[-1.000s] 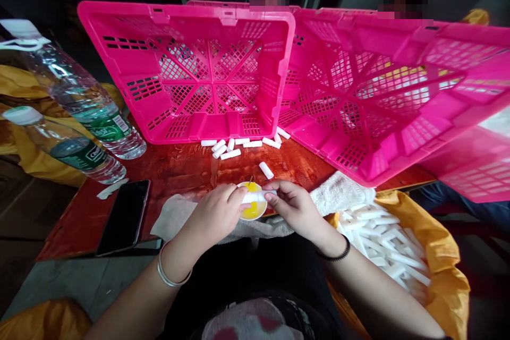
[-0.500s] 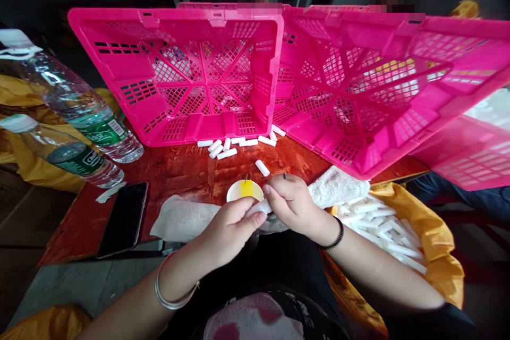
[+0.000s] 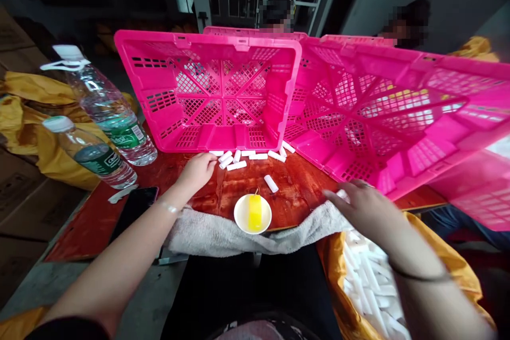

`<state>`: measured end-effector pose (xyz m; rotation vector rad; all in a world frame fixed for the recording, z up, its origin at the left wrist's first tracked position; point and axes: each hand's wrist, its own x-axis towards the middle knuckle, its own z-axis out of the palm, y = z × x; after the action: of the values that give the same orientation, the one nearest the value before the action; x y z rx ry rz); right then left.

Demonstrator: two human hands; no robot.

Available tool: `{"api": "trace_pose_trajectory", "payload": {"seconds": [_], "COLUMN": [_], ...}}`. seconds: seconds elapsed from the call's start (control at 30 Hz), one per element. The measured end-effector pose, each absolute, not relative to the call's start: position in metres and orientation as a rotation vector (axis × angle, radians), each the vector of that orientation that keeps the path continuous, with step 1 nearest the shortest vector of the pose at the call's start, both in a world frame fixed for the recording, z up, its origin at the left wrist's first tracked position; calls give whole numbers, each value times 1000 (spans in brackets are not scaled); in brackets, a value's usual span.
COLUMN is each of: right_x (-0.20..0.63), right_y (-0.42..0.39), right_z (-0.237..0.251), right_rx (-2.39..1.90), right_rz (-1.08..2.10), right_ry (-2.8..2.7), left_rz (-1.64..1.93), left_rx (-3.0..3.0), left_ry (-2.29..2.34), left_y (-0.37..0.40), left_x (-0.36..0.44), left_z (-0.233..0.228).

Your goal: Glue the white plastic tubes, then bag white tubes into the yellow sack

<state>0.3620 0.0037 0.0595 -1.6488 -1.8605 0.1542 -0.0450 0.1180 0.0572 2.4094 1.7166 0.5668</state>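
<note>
Red table (image 3: pixel 306 191), green-labelled bottles (image 3: pixel 115 117), unreadable.

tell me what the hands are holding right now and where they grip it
Nothing can be seen held. The left hand reaches toward the white sticks by the pink crate, its fingers curled; the right hand hovers open over the yellow bag.

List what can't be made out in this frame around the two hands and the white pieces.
- Head view: the left hand covers its own fingertips; whether it holds a white piece is hidden.
- The right hand is motion-blurred; its grip is unreadable.
- The yellow bag of white sticks is partly covered by the right forearm.
- The phone lies partly under the left arm.
</note>
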Motion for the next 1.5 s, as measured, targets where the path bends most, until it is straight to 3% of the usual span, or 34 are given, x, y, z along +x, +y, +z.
{"api": "trace_pose_trajectory", "payload": {"seconds": [0.17,0.3,0.57,0.8,1.0,1.17,1.37,1.5], "right_x": [217,164,246,257,242,246,237,234], "right_y": [117,154,88,-6,-10,-15,-25,-27], "right_z": [32,14,8,1,-12,-13,-19,-23], "right_rx": [-1424,-1360,-1554,-1138,-927,-985,-986,-1100], "right_rz": [369,428,487,808,626,823,644,814], "right_ry": [-2304,-2410,-2050,-1921,-2033,-1923,-1897,-1770], "left_rz": [493,398,292,520,611,663,656,659], "left_rx": [2426,2386,2251,2163,2182,2184,2188,2195], "left_ry": [1679,1738,1770,1389,1240,1282,1276,1281], "left_y": [148,141,81,15,4,2,1,1], "left_x": [-9,-3,-48,-34,-1,3,0,0], "left_z": [46,41,35,29,8,-2,1,1]}}
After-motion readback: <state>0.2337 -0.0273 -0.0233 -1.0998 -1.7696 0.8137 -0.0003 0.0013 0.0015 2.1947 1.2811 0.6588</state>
